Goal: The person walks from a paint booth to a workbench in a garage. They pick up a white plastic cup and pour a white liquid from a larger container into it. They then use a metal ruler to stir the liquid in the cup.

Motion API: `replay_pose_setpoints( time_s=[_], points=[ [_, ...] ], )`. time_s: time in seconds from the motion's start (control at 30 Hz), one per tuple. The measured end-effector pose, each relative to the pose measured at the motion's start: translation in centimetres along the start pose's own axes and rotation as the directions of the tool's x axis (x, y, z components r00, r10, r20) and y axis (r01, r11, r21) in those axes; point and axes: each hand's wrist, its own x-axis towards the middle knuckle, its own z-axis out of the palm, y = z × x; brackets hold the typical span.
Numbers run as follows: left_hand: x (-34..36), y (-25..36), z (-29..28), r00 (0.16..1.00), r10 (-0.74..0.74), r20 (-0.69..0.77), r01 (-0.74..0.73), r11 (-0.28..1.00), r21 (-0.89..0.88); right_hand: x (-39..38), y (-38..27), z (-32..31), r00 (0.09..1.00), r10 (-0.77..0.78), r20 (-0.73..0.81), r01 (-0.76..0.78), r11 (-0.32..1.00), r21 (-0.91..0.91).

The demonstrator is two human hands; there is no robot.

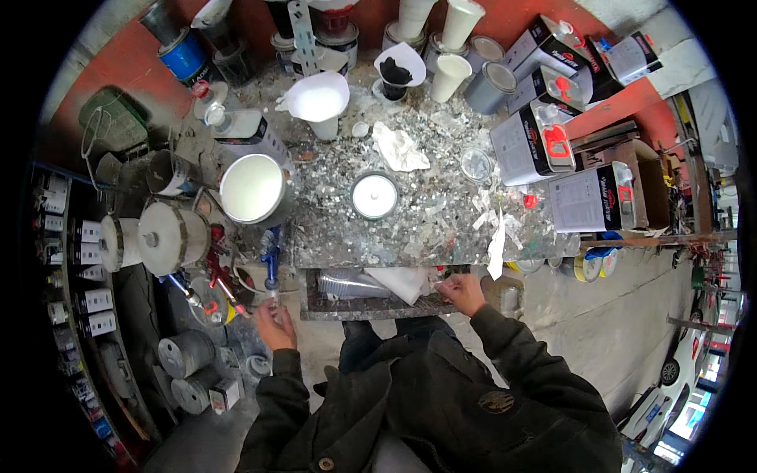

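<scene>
My left hand [276, 326] is raised by the left end of the bench, its fingers closed round the silver lower end of a blue spray gun [270, 258]. My right hand [465, 294] reaches over the right end of an open drawer [347, 314], fingers pinched together on something small that I cannot make out. Inside the drawer lie stacked clear plastic cups [347, 283] and a white paper cone strainer [398, 282]. A red spray gun [223, 276] hangs left of my left hand. On the bench above the drawer stands a round tin [374, 196] with white contents.
A large bucket [252, 189] of pale paint stands at the bench's left. Paper strainers sit in cups, one holding white [318, 96], another black [397, 71]. Crumpled paper [400, 147] lies mid-bench. Metal solvent cans [533, 143] line the right. Shelves [91, 311] stand far left.
</scene>
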Motion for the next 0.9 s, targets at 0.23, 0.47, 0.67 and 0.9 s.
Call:
replay_pose_setpoints(
  time_s=[0.23,0.47,0.67,0.9],
  points=[
    [-6.4,5.1,3.8,0.84,0.185,0.509,-0.216,0.976,0.003,0.4,4.8,1.0,0.958,0.101,0.269,0.012,0.921,-0.39],
    [-6.6,5.5,7.0,0.636,0.121,0.762,-0.461,0.852,0.249,-1.0,7.3,5.0,0.928,-0.037,0.371,0.324,0.573,-0.753],
    [-6.8,2.4,9.2,0.661,0.151,0.735,-0.518,0.801,0.301,-1.5,8.2,6.4,0.971,-0.073,0.23,0.226,0.604,-0.764],
    [-8.5,2.3,7.9,0.614,0.173,0.77,-0.543,0.8,0.253,-3.9,8.6,7.5,0.979,0.125,0.162,0.066,0.553,-0.831]
  ],
)
